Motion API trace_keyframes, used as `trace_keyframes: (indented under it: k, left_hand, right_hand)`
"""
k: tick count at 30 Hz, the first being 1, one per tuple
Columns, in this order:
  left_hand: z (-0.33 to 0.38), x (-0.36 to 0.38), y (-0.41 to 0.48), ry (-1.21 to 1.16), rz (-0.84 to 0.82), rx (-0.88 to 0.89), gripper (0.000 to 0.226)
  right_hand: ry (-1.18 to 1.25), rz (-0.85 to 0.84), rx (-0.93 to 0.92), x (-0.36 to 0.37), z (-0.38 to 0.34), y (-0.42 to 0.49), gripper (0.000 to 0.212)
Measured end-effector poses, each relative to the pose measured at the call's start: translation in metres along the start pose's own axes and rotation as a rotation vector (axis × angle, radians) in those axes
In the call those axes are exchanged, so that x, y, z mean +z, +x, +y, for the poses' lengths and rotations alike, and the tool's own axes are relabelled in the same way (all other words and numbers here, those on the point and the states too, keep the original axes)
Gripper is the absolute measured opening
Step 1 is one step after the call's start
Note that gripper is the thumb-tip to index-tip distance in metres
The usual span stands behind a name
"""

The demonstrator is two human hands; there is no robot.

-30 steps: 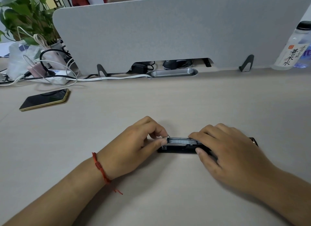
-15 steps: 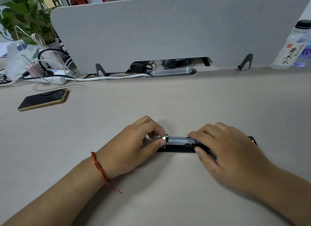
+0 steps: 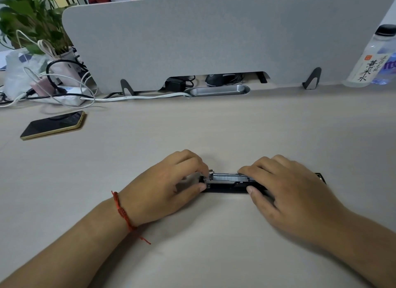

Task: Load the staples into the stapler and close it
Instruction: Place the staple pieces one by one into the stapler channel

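- pale beige desk, matte; a grey felt divider stands along the far edge on small dark feet
- far left is a bit of a mess: leafy plant, a crumpled plastic bag, a white power strip with black and white cables looped over it; one white cable runs right toward an oval metal tray set under the notch in the divider
- a phone with a yellowish edge lies screen-up, left of centre, well apart from the hands
- clear water bottle with a black cap at the far right; its right side is cut off by the frame
- the stapler lies flat on the desk near the middle, long side running left to right, top channel open
- left hand has curled fingers; thumb and forefinger pinch the metal tip at the stapler's left end; red string bracelet on that wrist
- right hand grips the stapler's right half, fingers over the top and thumb along the near side
- hard to see: the right hand hides most of the stapler, only a black end pokes out past it; a grey strip in the channel looks like the staples, but it's too small to be sure
- through the notch there's something dark, maybe a mouse, and a plug; blurry
- behind the divider, only slivers of the room show
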State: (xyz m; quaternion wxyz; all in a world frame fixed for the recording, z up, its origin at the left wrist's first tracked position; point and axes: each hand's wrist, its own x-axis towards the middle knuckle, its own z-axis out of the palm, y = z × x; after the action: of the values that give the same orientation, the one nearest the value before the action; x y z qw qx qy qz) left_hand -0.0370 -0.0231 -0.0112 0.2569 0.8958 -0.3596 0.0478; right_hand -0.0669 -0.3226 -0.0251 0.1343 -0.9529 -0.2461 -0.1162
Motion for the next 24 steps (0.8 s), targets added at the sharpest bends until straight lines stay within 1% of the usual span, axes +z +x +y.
trace_keyframes:
  k: [3, 6, 9, 10, 12, 15, 20, 22, 24]
  left_hand:
    - [-0.002, 0.004, 0.001, 0.049, 0.011, 0.033, 0.016]
    - [-0.002, 0.006, 0.0, 0.024, 0.019, 0.042, 0.023]
    - [-0.002, 0.005, 0.0, -0.147, 0.073, 0.009, 0.027]
    - [-0.005, 0.004, 0.001, -0.161, 0.107, -0.008, 0.027]
    - [-0.011, 0.004, 0.004, -0.095, 0.135, -0.069, 0.029]
    - [-0.017, 0.007, 0.012, 0.055, 0.048, -0.147, 0.037]
    - [-0.017, 0.01, 0.02, 0.177, -0.099, -0.08, 0.044]
    - [-0.018, 0.01, 0.021, 0.189, -0.132, -0.079, 0.042]
    - [-0.02, 0.01, 0.021, 0.174, -0.121, -0.08, 0.035]
  right_hand:
    - [0.001, 0.005, -0.006, 0.0, 0.0, 0.001, 0.032]
    - [-0.008, 0.009, -0.009, 0.001, 0.0, 0.0, 0.032]
    - [-0.031, 0.025, -0.028, 0.0, -0.001, 0.001, 0.033]
    - [-0.044, 0.031, -0.038, -0.001, -0.001, 0.001, 0.033]
    - [-0.067, 0.037, -0.052, -0.002, -0.002, 0.0, 0.034]
    - [-0.064, 0.037, -0.053, -0.003, -0.003, 0.001, 0.035]
    - [-0.07, 0.031, -0.063, -0.003, -0.002, 0.0, 0.034]
    - [-0.074, 0.037, -0.065, -0.003, -0.002, -0.001, 0.033]
    - [-0.077, 0.036, -0.064, -0.003, -0.001, -0.001, 0.032]
